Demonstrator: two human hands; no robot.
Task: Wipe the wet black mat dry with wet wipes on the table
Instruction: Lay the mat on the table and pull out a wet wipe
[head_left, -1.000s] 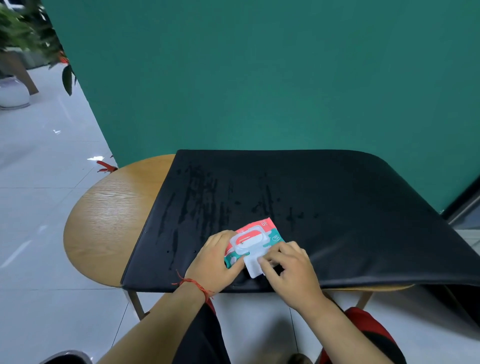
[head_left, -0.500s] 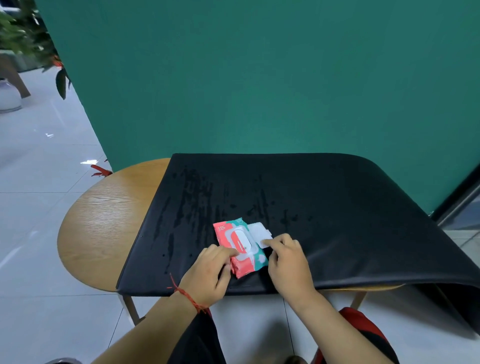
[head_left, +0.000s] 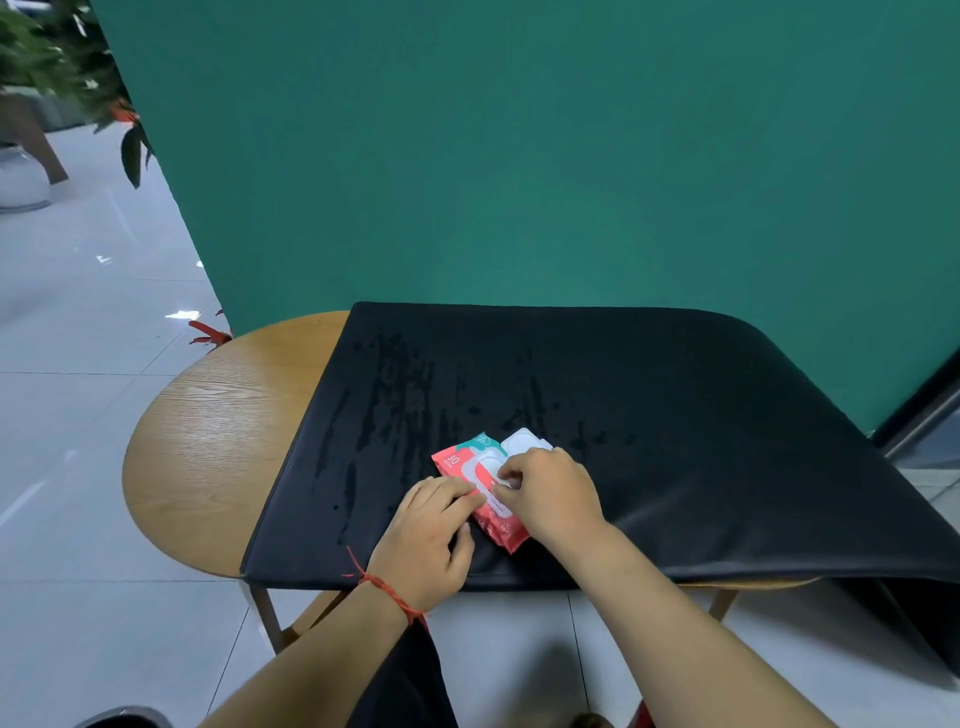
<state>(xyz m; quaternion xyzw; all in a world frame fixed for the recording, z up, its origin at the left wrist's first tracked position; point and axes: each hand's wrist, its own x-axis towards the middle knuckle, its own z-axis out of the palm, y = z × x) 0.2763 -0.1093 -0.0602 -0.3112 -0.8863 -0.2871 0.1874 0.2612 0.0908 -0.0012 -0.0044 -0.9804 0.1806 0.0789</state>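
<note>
A black mat (head_left: 649, 415) covers most of a round wooden table (head_left: 218, 441); dark wet streaks run down its left half. A red and teal pack of wet wipes (head_left: 462, 457) lies on the mat near the front edge, its white flap lid (head_left: 524, 441) folded open to the right. My left hand (head_left: 431, 535) rests on the pack's near left edge with its fingers laid flat. My right hand (head_left: 550, 493) is over the pack's opening, thumb and forefinger pinching at a wipe there; the wipe itself is mostly hidden by the fingers.
A green wall (head_left: 519, 156) stands right behind the table. The mat's right side hangs over the table edge (head_left: 883, 571). White tiled floor (head_left: 78, 364) lies to the left, with a potted plant (head_left: 31, 104) at the far left.
The pack has turned and its flap lid now lies fully open to the right. My right hand has moved from the lid onto the pack's opening. My left hand stays on the pack.
</note>
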